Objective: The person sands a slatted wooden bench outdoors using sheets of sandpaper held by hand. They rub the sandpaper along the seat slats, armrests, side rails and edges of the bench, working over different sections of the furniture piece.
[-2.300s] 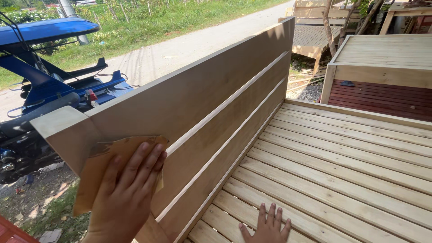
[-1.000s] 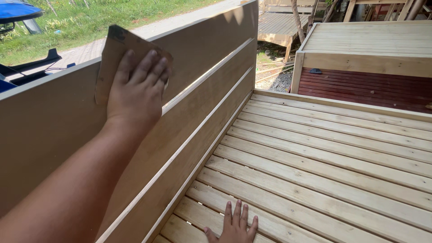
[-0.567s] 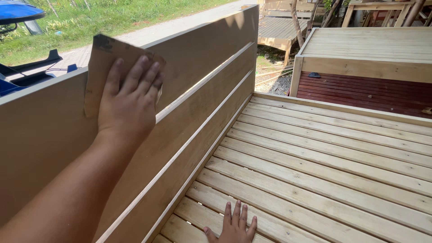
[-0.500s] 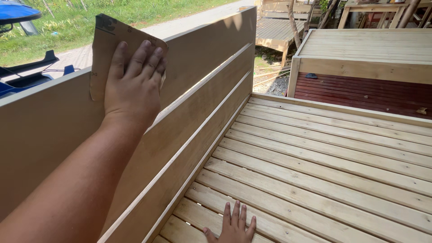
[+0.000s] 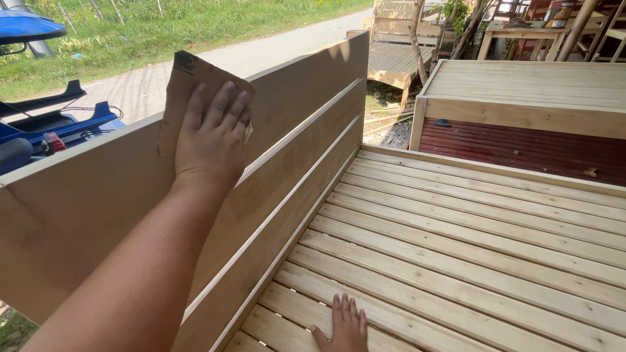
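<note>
one sandpaper sheet (image 5: 189, 91) under left hand (image 5: 212, 133)

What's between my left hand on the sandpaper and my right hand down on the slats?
In the head view, only wood: the lower backrest boards and bare slats separate the left hand, pressing the sandpaper, from the right hand.
</note>
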A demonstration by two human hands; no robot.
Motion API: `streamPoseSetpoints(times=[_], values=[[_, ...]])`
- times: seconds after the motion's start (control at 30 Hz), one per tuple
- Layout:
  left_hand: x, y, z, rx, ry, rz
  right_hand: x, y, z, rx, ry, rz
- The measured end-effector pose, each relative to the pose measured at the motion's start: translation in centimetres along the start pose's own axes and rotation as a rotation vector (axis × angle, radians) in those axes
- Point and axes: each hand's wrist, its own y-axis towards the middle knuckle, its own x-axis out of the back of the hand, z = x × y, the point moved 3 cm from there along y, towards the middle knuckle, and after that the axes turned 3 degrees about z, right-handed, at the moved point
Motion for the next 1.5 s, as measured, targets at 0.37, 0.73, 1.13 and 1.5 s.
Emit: streamPoseSetpoints(times=[0.37, 0.73, 1.13, 1.5], values=[[2.5, -7.7, 3.6, 0.012, 0.183, 0.002, 1.7, -6.2, -0.9, 0.097, 0.184, 0.14], [3.0, -12.5, 2.6, -0.006, 0.117, 0.083, 1.3, -5.2, 0.5, 0.218, -0.254, -0.319], [2.7, -6.3, -1.5, -0.146, 0.045, 0.185, 2.1, -5.0, 1.3, 0.283, -0.539, -0.952], [1.1, -1.3, -2.6, -0.102, 0.043, 0.167, 2.6, -4.7, 1.3, 0.321, -0.533, -1.043]])
